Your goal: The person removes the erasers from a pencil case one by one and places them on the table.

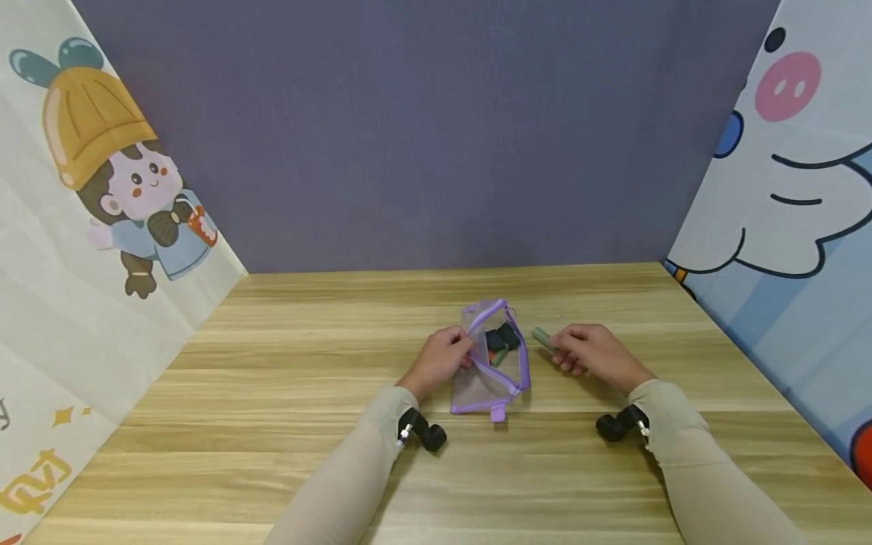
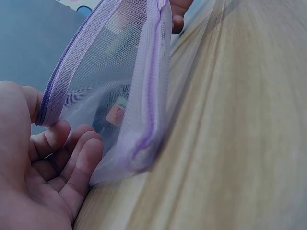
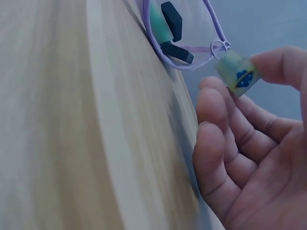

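Observation:
A purple-edged mesh zipper pouch (image 1: 485, 392) lies on the table with its zipper open. My left hand (image 1: 438, 359) pinches the zipper edge on the pouch's left side between thumb and fingers. Through the opening show two dark blocks (image 1: 504, 336), a green piece (image 1: 500, 357) and a bit of orange; in the left wrist view an orange-and-white piece (image 2: 116, 111) shows through the mesh. Just right of the pouch, my right hand (image 1: 591, 353) pinches a short, pale green stick (image 1: 543, 338). A blue printed mark shows on that stick in the right wrist view.
The pouch and hands are over a wood-grain table (image 1: 272, 393). A plain grey-blue panel (image 1: 436, 136) stands along the back, with cartoon-printed sheets at the left (image 1: 41, 303) and right (image 1: 804, 303). A black wrist camera (image 1: 422, 431) is strapped to each forearm.

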The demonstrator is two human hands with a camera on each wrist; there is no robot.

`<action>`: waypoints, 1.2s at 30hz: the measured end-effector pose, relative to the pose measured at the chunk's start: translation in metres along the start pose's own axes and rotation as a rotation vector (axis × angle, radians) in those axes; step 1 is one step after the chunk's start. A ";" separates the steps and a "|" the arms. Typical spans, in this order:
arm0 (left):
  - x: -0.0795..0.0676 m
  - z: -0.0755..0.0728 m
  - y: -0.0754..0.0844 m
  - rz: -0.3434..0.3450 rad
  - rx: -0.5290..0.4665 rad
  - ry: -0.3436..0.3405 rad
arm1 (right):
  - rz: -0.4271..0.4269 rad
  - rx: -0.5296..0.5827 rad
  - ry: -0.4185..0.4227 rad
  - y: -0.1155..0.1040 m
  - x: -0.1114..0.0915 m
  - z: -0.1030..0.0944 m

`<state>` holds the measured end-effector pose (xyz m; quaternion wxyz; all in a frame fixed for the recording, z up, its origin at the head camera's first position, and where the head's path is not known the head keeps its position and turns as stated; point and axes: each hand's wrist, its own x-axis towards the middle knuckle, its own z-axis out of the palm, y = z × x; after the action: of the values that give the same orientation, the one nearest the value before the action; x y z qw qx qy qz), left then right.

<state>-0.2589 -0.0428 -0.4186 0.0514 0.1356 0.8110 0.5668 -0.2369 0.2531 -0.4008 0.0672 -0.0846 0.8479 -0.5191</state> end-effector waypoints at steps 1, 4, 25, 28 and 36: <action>0.000 0.000 0.000 0.003 0.001 0.001 | 0.005 0.003 0.002 0.001 0.000 -0.001; 0.000 0.000 0.000 0.007 0.005 0.001 | 0.014 0.001 0.008 0.002 -0.002 -0.005; -0.001 -0.001 0.000 0.002 -0.001 0.007 | 0.020 0.028 0.093 0.009 -0.003 -0.019; -0.001 0.000 0.000 0.004 0.000 0.007 | 0.021 0.024 0.102 0.010 -0.003 -0.020; 0.000 0.000 0.000 0.006 0.000 0.006 | 0.032 0.019 0.134 0.010 -0.005 -0.024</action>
<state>-0.2587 -0.0426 -0.4189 0.0474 0.1363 0.8108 0.5672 -0.2372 0.2795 -0.3986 0.0195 -0.0356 0.8468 -0.5303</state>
